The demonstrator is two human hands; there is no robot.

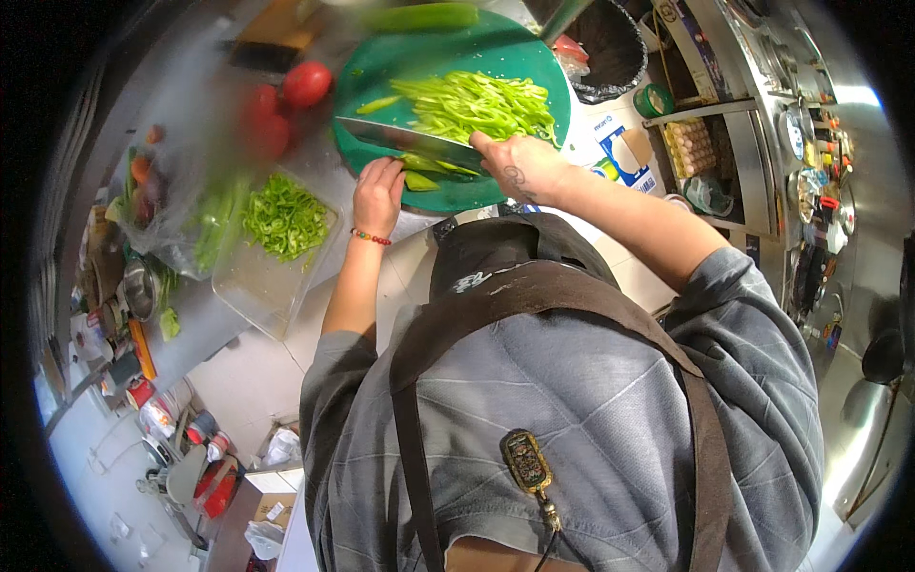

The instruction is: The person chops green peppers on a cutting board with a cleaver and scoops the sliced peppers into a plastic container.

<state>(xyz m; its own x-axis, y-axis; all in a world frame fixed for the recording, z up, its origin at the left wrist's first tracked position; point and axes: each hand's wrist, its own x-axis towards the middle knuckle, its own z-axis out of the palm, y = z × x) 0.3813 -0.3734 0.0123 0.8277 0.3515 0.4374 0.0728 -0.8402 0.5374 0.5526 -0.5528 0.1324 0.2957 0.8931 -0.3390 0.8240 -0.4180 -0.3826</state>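
Note:
My right hand grips the handle of a broad cleaver, its blade reaching left across the round green cutting board. Just below the blade, my left hand, with a beaded bracelet at the wrist, rests its bent fingertips at the left end of some green pepper pieces. A heap of thin green pepper strips lies on the board beyond the blade. A long pale green vegetable, partly blurred, lies at the board's far edge.
Left of the board are red tomatoes and a clear tray holding cut green pieces. A plastic bag of vegetables lies farther left. Beyond the board's right side stands a lined black bin; an egg carton sits on a shelf.

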